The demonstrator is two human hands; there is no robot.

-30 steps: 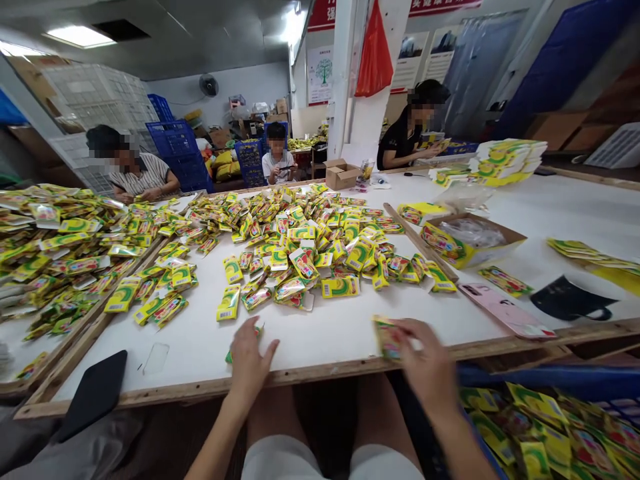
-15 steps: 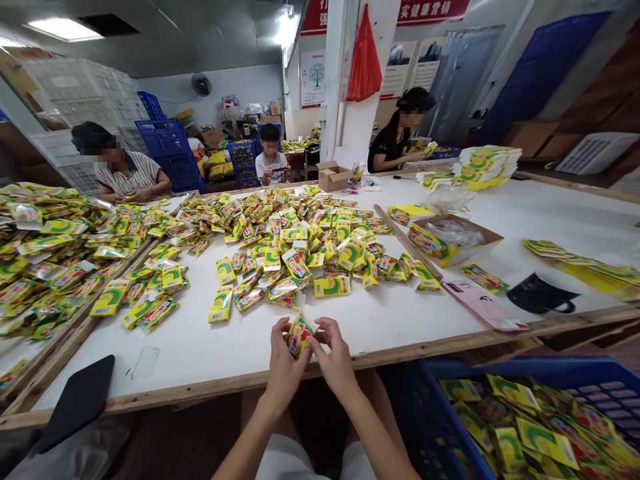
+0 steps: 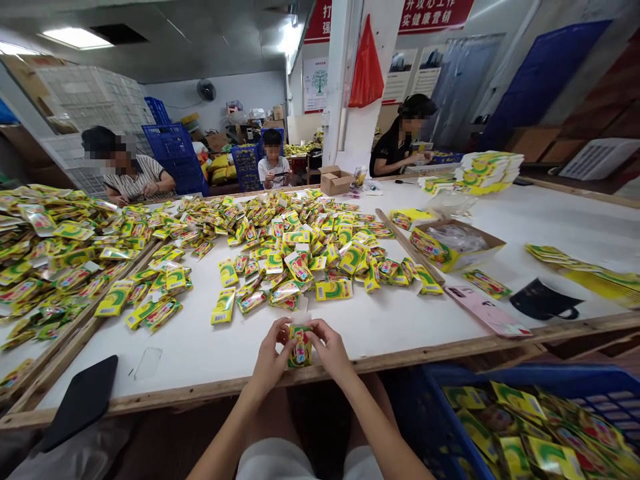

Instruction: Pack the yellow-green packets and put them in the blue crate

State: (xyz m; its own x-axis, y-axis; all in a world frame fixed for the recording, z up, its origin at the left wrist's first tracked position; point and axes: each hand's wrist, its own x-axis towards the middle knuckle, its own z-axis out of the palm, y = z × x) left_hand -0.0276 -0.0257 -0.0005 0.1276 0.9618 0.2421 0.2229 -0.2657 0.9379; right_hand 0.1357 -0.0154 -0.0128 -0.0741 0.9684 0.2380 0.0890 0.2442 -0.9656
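A small yellow and green printed box (image 3: 300,347) stands upright between my hands near the table's front edge, its white top flap raised. On its left side my left hand (image 3: 274,350) grips it with thumb and fingers. My right hand (image 3: 327,345) pinches the opposite side near the top. Just beyond my fingers lies a heap of similar small boxes (image 3: 300,247) on the white tabletop (image 3: 200,360). Some of them show white flaps sticking out.
At the lower right is a blue crate (image 3: 450,420) holding more boxes. A pink phone (image 3: 487,310), a black cup (image 3: 545,299) and an opened carton (image 3: 457,243) lie right. A black phone-like slab (image 3: 83,400) overhangs the left edge. Several people sit across the table.
The box has turned from tilted to upright with its printed front towards me. My left hand has shifted slightly left, and the whole view has moved a little.
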